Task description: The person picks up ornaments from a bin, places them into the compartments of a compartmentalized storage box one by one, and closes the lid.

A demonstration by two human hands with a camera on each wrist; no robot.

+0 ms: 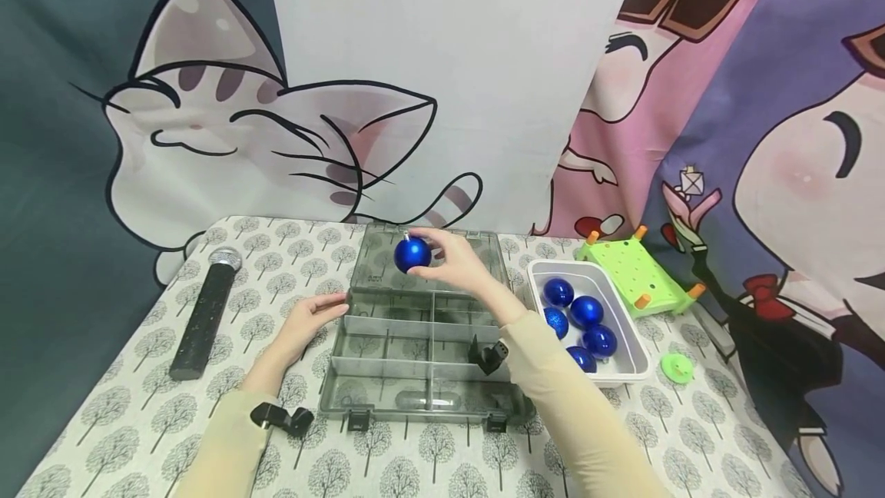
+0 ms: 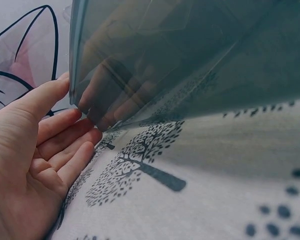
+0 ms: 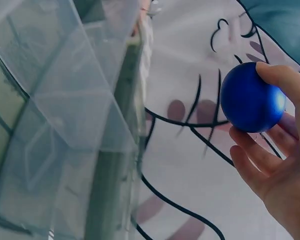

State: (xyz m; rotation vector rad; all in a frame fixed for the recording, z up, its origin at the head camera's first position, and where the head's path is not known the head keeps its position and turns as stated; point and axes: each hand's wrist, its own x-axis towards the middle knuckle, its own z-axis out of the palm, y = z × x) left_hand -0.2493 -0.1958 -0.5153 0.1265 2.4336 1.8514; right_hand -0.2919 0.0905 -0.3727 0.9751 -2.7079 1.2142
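My right hand point(image 1: 454, 261) pinches a shiny blue Christmas ball point(image 1: 412, 253), with a small silver cap, between thumb and fingers. It is held above the back of a clear grey compartment box point(image 1: 387, 324), whose lid point(image 1: 376, 252) lies folded back. In the right wrist view the ball point(image 3: 251, 97) is apart from the box. My left hand point(image 1: 306, 324) is at the box's left back corner, its fingers loosely extended. The left wrist view shows the thumb point(image 2: 47, 97) touching the box's edge and the other fingers close along its wall. No balls show in the compartments.
Right of the box stands a white tub point(image 1: 632, 344) with several blue balls point(image 1: 586, 312). Beyond it are a green pegged toy stand point(image 1: 639, 275) and a small green duck disc point(image 1: 677, 368). A black microphone point(image 1: 203, 313) lies on the left of the tree-print cloth point(image 1: 138, 406).
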